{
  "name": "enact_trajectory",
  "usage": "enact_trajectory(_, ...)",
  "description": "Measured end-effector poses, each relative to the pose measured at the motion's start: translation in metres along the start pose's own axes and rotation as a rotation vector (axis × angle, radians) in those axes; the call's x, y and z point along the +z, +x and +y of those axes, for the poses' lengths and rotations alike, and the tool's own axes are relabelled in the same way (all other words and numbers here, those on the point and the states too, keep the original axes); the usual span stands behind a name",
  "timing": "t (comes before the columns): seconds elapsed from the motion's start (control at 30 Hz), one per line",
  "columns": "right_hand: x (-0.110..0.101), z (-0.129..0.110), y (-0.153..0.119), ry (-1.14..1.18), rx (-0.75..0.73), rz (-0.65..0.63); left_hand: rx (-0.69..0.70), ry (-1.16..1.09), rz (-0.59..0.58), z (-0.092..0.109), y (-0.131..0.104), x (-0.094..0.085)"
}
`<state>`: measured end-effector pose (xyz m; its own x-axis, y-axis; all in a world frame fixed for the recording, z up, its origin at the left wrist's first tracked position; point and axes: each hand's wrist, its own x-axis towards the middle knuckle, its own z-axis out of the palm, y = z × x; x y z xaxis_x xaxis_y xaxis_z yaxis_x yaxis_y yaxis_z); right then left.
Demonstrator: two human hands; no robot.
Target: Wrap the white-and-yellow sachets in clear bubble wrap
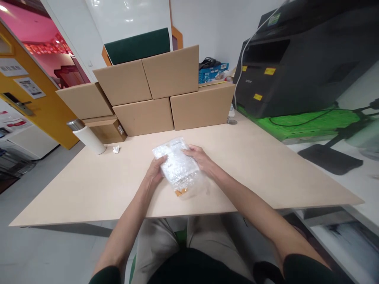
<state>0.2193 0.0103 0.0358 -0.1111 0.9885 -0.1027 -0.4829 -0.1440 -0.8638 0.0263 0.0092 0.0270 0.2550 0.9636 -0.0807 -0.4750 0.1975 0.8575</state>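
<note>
Between my hands is a flat packet in clear, crinkled plastic wrapping [179, 165], whitish inside, with a small orange-brown patch at its near end. My left hand [156, 167] grips its left edge, thumb on top and fingers mostly hidden underneath. On the opposite edge my right hand [199, 157] is closed too, its thumb lying on the upper face. The packet is held over the wooden table [251, 157]; whether its underside touches the surface I cannot tell. What lies inside the plastic is blurred by glare.
Stacked cardboard boxes [145, 116] line the table's back edge, a dark green box [137, 45] on top. At the left stand a white bottle [90, 138] and a crumpled white tissue [116, 149]. A large black printer [281, 71] sits at the right, near a dark stand [330, 159].
</note>
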Motion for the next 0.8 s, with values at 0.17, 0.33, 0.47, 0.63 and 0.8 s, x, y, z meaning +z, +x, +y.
enact_trajectory(0.17, 0.004, -0.011, 0.009, 0.029, -0.104, -0.05, 0.016, -0.03, -0.085, 0.003, 0.001, -0.011)
enact_trajectory(0.33, 0.008, -0.012, 0.005, 0.022, 0.069, -0.217, -0.032, -0.024, -0.126, 0.002, -0.002, -0.018)
enact_trajectory(0.47, 0.004, -0.01, 0.005, 0.06, 0.165, -0.273, -0.058, -0.018, -0.144, -0.001, -0.005, -0.017)
enact_trajectory(0.63, 0.001, -0.016, 0.002, -0.001, 0.109, -0.141, -0.032, -0.024, -0.127, -0.005, -0.001, -0.005)
enact_trajectory(0.8, -0.002, -0.016, -0.006, -0.038, 0.127, -0.19, -0.037, -0.025, -0.118, -0.006, -0.003, 0.0)
